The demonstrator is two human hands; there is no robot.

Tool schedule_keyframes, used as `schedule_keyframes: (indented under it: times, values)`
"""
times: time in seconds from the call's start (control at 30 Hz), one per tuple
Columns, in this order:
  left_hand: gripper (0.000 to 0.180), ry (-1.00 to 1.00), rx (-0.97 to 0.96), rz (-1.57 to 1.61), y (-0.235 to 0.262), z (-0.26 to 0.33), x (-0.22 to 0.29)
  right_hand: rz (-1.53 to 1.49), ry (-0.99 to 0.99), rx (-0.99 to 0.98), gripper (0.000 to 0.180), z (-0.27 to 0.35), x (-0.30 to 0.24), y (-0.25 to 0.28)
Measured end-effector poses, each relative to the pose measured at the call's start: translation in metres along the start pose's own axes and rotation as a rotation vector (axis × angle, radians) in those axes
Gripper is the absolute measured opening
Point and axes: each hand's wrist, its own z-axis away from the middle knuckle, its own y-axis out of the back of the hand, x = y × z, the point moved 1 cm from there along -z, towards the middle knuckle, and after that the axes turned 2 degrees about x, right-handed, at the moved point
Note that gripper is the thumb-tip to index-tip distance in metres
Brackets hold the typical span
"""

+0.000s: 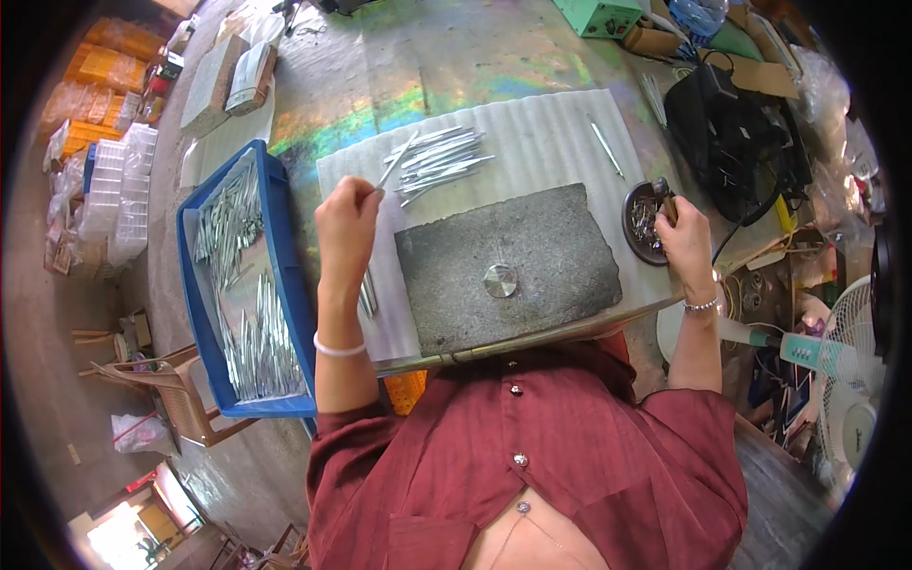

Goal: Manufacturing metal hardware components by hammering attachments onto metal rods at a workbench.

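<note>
My left hand (348, 223) is closed in a pinch on the end of a slim silver metal rod (397, 161), beside a pile of similar rods (442, 160). My right hand (686, 237) is wrapped round the short handle of a small hammer (662, 190), above the edge of a dark round bowl (630, 233) holding small metal pieces (646, 217). Between my hands lies a rough grey slab (560, 237), with a shiny round metal disc (501, 280) on it. A few more rods (368, 296) show partly behind my left forearm.
White foam sheeting (541, 123) covers the tabletop under the slab; one slim pointed metal piece (606, 148) lies on it. A blue tray (185, 275) full of rods stands at the left. To the right are a black bag (722, 123) and a white fan (841, 370). A green box (598, 16) sits far back.
</note>
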Motion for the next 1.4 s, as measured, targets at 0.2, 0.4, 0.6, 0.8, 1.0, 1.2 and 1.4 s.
schedule_keyframes:
  times: [0.2,0.4,0.6,0.8,1.0,1.2,1.4]
  values:
    - [0.007,0.043,0.092,0.248,0.058,0.051,0.066,0.052,0.051,0.034,0.018,0.000,-0.002,-0.002]
    - [0.016,-0.229,-0.031,0.115,0.074,0.088,0.114,0.085,0.024,-0.025,0.017,-0.004,0.002,-0.002]
    - [0.016,-0.290,-0.190,0.097,0.050,0.099,0.112,-0.035,-0.012,-0.004,0.016,-0.002,-0.003,0.003]
    - [0.015,-0.228,-0.184,0.231,0.039,0.100,0.107,-0.116,-0.033,-0.016,0.016,0.000,0.004,0.008]
    - [0.016,-0.097,-0.170,0.349,0.024,0.108,0.096,-0.376,-0.089,-0.010,0.016,0.000,0.014,-0.002]
    - [0.012,-0.089,-0.296,0.296,0.003,0.116,0.076,-0.566,-0.122,0.038,0.010,0.005,0.012,0.002]
    - [0.011,0.003,-0.223,0.452,0.001,0.123,0.068,-0.843,-0.248,-0.054,0.004,0.017,-0.013,0.015]
